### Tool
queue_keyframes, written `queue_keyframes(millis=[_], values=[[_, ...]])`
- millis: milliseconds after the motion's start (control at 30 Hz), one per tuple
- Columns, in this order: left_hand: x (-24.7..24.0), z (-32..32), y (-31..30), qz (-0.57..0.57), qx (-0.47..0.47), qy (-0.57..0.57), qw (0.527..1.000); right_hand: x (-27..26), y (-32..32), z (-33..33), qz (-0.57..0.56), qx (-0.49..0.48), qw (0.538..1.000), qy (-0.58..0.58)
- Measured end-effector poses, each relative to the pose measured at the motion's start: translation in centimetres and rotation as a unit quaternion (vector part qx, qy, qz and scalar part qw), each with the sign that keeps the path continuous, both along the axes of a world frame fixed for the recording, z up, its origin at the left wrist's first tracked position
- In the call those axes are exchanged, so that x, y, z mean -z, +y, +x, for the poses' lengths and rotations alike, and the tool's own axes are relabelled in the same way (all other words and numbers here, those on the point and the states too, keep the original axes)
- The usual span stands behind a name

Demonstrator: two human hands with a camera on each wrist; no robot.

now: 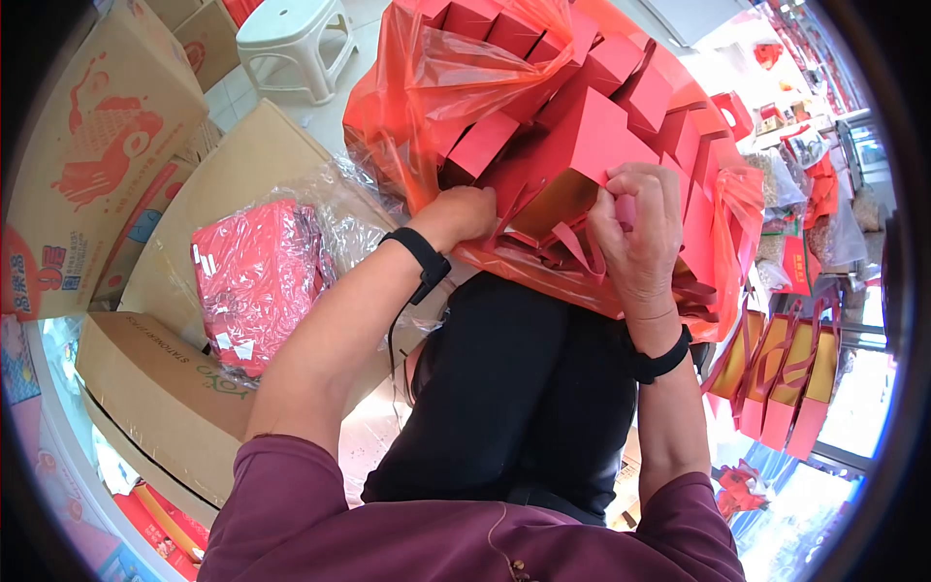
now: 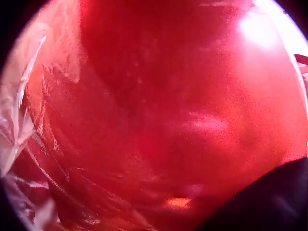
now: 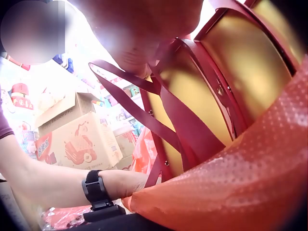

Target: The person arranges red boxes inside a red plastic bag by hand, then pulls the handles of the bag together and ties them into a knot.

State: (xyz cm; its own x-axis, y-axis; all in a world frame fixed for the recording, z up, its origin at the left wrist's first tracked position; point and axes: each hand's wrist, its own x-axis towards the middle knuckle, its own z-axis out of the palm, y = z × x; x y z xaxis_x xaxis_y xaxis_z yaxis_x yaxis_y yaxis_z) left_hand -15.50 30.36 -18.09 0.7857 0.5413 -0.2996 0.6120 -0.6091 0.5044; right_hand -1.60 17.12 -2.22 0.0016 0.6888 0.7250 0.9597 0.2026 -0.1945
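A large orange-red plastic bag (image 1: 407,107) sits at my knees, packed with red gift boxes that have ribbon handles. One red gift box (image 1: 596,136) is tipped so that its gold inside shows. At its near right corner my right hand (image 1: 640,218) pinches the edge with curled fingers, a ribbon handle (image 1: 580,247) hanging beside them. In the right wrist view this hand is a blur above the gold-lined boxes (image 3: 195,101). My left hand (image 1: 470,213) reaches in at the bag's near left rim beside that box, its fingertips hidden. Red plastic fills the left wrist view.
Left of the bag, a plastic-wrapped red bundle (image 1: 257,281) lies on a cardboard box (image 1: 184,364). A printed carton (image 1: 107,145) stands farther left, and a pale plastic stool (image 1: 296,39) behind. Several gold-lined gift bags (image 1: 776,373) stand at the right.
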Motion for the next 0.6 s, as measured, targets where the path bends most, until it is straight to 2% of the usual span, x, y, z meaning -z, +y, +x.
queue_keyframes(millis=[167, 267, 367, 467, 600], values=[[0.7, 0.1, -0.9, 0.127, 0.059, -0.030, 0.990, 0.2, 0.1, 0.0, -0.002, 0.002, 1.000, 0.002], [1.2, -0.1, -1.3, 0.239, 0.025, -0.114, 0.964, 0.1, 0.0, 0.0, -0.001, 0.005, 1.000, -0.003], [0.5, -0.3, -1.2, 0.224, -0.027, -0.137, 0.965, -0.2, -0.1, 0.3, 0.001, 0.012, 1.000, -0.006], [-1.4, -0.5, -1.2, 0.163, -0.045, -0.094, 0.981, -0.1, 0.1, 0.5, 0.009, 0.012, 1.000, -0.008], [0.1, -0.3, -0.9, 0.182, -0.097, -0.163, 0.965, 0.1, 0.1, 0.6, 0.017, 0.022, 1.000, -0.001]])
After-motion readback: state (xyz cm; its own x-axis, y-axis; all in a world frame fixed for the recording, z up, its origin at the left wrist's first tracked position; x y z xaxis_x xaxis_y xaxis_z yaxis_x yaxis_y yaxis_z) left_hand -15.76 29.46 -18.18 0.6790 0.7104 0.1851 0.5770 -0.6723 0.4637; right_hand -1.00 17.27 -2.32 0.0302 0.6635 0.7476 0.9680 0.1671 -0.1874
